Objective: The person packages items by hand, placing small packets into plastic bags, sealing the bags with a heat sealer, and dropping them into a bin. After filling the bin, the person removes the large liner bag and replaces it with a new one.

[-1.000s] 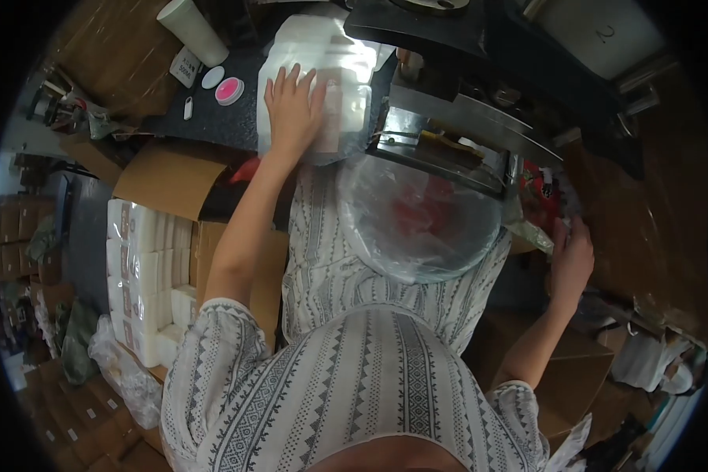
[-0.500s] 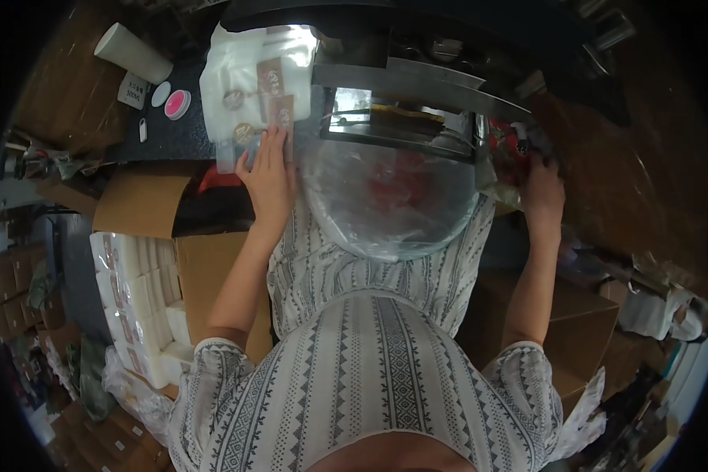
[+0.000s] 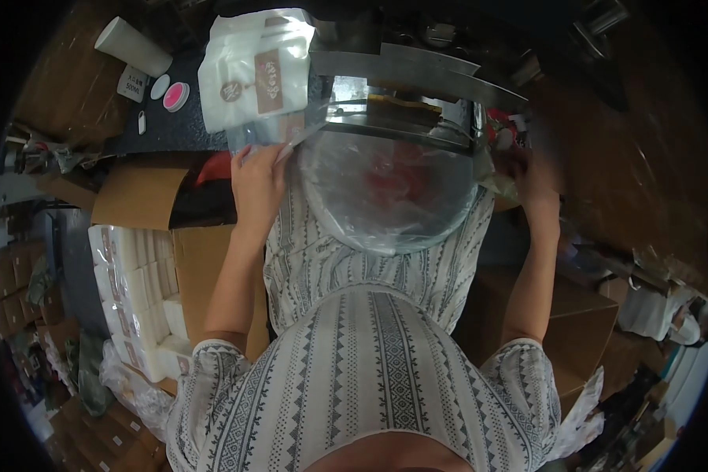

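My left hand [image 3: 258,177] is closed on the near edge of a clear plastic bag [image 3: 271,134], which lies at the front of a stack of white printed packets [image 3: 252,75]. Right of it a round tub [image 3: 389,197], covered in clear plastic and with something red inside, rests at my lap below a metal machine [image 3: 393,110]. My right hand [image 3: 536,177] is at red and green packaging [image 3: 499,169] on the right; motion blur smears its fingers, so its grip is unclear.
An open cardboard box [image 3: 141,193] stands at the left, with stacked white packs [image 3: 138,291] below it. A white cup [image 3: 132,47] and a pink round tin [image 3: 175,96] are at the upper left. Another cardboard box [image 3: 574,322] sits at the lower right.
My left hand has moved down toward me and closed on the bag's edge, pulling it partly off the stack. My right hand has shifted slightly left and is more blurred.
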{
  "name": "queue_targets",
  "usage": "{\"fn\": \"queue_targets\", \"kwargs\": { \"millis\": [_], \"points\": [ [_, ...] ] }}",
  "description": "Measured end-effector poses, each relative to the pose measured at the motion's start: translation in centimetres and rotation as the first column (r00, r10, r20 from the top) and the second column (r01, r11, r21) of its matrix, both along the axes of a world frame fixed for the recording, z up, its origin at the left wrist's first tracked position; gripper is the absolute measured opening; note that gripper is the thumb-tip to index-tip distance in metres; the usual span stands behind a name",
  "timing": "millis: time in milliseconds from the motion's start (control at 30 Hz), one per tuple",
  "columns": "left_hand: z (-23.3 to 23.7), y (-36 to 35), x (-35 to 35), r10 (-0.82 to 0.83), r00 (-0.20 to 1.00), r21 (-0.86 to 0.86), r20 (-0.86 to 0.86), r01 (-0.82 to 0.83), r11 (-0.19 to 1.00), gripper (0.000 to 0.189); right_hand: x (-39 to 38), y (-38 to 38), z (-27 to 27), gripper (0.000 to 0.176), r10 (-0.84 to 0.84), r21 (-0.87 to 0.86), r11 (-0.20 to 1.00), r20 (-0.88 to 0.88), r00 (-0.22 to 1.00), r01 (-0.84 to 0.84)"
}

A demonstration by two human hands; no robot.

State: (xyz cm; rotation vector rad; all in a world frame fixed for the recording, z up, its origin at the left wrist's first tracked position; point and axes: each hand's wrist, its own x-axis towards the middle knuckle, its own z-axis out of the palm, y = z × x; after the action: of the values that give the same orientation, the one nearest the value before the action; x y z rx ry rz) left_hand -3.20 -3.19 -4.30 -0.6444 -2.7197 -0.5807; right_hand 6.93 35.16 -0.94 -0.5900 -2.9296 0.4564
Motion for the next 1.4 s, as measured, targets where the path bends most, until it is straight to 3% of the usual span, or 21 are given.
{"fn": "queue_targets", "kwargs": {
  "millis": [133, 200, 333, 400, 500, 633, 700, 733, 800, 900, 967, 1000, 1033, 1067, 1100, 1133, 1167, 1233, 1267, 1333, 1400],
  "points": [
    [1.6, 1.2, 2.2, -0.022, 0.996, 0.118, 0.084, 0.012, 0.993, 0.016, -1.1, -0.5, 0.6, 0.025, -0.068, -0.061, 0.996, 0.028, 0.997, 0.069],
    [1.8, 2.0, 3.1, -0.034, 0.993, 0.160, 0.116, 0.015, 0.987, 0.015, -1.8, -0.3, -0.4, 0.027, 0.148, -0.001, 0.986, -0.431, 0.890, -0.164],
    [1.9, 3.8, 4.2, -0.148, 0.981, 0.218, 0.129, 0.118, 0.969, 0.012, -3.4, 0.4, -2.2, 0.023, 0.328, -0.084, 0.924, -0.326, 0.887, -0.373],
    [2.2, 4.5, 4.7, -0.175, 0.979, 0.230, 0.107, 0.147, 0.962, 0.009, -3.4, -0.1, -0.9, 0.018, 0.216, -0.232, 0.937, -0.207, 0.954, -0.262],
    [3.1, 5.1, 5.0, -0.179, 0.968, 0.254, 0.178, 0.131, 0.958, 0.009, -2.8, 0.1, -0.4, 0.017, 0.118, -0.169, 0.978, -0.060, 0.991, -0.126],
    [3.2, 5.5, 5.3, -0.186, 0.963, 0.284, 0.194, 0.127, 0.951, 0.008, -1.3, -3.3, 4.0, 0.013, -0.061, -0.226, 0.974, -0.126, 0.990, 0.032],
    [3.3, 5.7, 5.5, -0.190, 0.960, 0.278, 0.206, 0.129, 0.952, 0.008, -0.5, -5.1, 4.7, 0.014, 0.060, -0.605, 0.760, -0.299, 0.952, -0.238],
    [3.4, 5.9, 5.5, -0.193, 0.961, 0.288, 0.196, 0.132, 0.949, 0.008, -0.4, -6.4, 5.0, 0.014, 0.055, -0.608, 0.759, -0.299, 0.953, -0.234],
    [3.7, 6.2, 5.5, -0.196, 0.963, 0.298, 0.184, 0.135, 0.945, 0.009, -0.5, -8.9, 5.4, 0.014, 0.283, -0.540, 0.688, -0.415, 0.865, -0.484],
    [3.8, 6.2, 5.6, -0.198, 0.962, 0.288, 0.190, 0.138, 0.948, 0.009, -0.9, -10.1, 5.2, 0.013, 0.325, -0.602, 0.649, -0.333, 0.885, -0.465],
    [3.2, 6.3, 5.3, -0.329, 0.919, 0.355, 0.218, 0.240, 0.904, 0.010, -1.2, -10.4, 4.3, 0.014, 0.353, -0.641, 0.616, -0.294, 0.888, -0.457],
    [2.9, 6.5, 5.1, -0.327, 0.919, 0.355, 0.219, 0.237, 0.904, 0.010, -1.4, -10.4, 3.5, 0.016, 0.262, -0.771, 0.502, -0.296, 0.919, -0.392],
    [2.7, 6.8, 4.8, -0.386, 0.860, 0.421, 0.333, 0.231, 0.877, 0.012, -1.6, -10.5, 2.7, 0.018, 0.171, -0.873, 0.365, -0.278, 0.945, -0.323],
    [2.4, 7.2, 4.3, -0.447, 0.782, 0.485, 0.435, 0.215, 0.848, 0.014, -1.8, -10.5, 1.9, 0.018, 0.171, -0.873, 0.366, -0.277, 0.946, -0.322],
    [2.5, 7.7, 3.7, -0.448, 0.782, 0.485, 0.434, 0.215, 0.847, 0.014, -2.1, -10.5, 1.1, 0.020, 0.104, -0.761, 0.512, -0.406, 0.908, -0.399],
    [2.7, 8.3, 3.0, -0.430, 0.670, 0.536, 0.605, 0.056, 0.842, 0.018, -2.2, -10.5, 0.8, 0.022, 0.060, -0.622, 0.648, -0.534, 0.843, -0.440],
    [2.7, 8.9, 2.1, -0.420, 0.523, 0.548, 0.742, -0.110, 0.829, 0.022, -2.2, -10.0, 0.9, 0.022, 0.063, -0.620, 0.648, -0.537, 0.841, -0.443],
    [1.5, 9.8, -0.2, -0.478, 0.476, 0.619, 0.738, -0.194, 0.761, 0.025, -1.9, -8.1, 1.0, 0.025, 0.060, -0.450, 0.819, -0.549, 0.834, -0.355],
    [1.0, 10.1, -0.9, -0.539, 0.427, 0.673, 0.726, -0.280, 0.685, 0.028, -1.5, -7.5, 1.2, 0.025, 0.059, -0.451, 0.819, -0.549, 0.834, -0.355],
    [1.5, 10.9, -1.7, -0.553, 0.385, 0.673, 0.739, -0.377, 0.637, 0.029, -0.6, -6.5, 1.7, 0.028, 0.115, -0.402, 0.876, -0.363, 0.925, -0.267],
    [1.5, 11.3, -2.1, -0.569, 0.342, 0.660, 0.748, -0.473, 0.584, 0.031, -0.1, -5.7, 2.2, 0.029, 0.093, -0.360, 0.907, -0.331, 0.939, -0.217]
  ]
}}
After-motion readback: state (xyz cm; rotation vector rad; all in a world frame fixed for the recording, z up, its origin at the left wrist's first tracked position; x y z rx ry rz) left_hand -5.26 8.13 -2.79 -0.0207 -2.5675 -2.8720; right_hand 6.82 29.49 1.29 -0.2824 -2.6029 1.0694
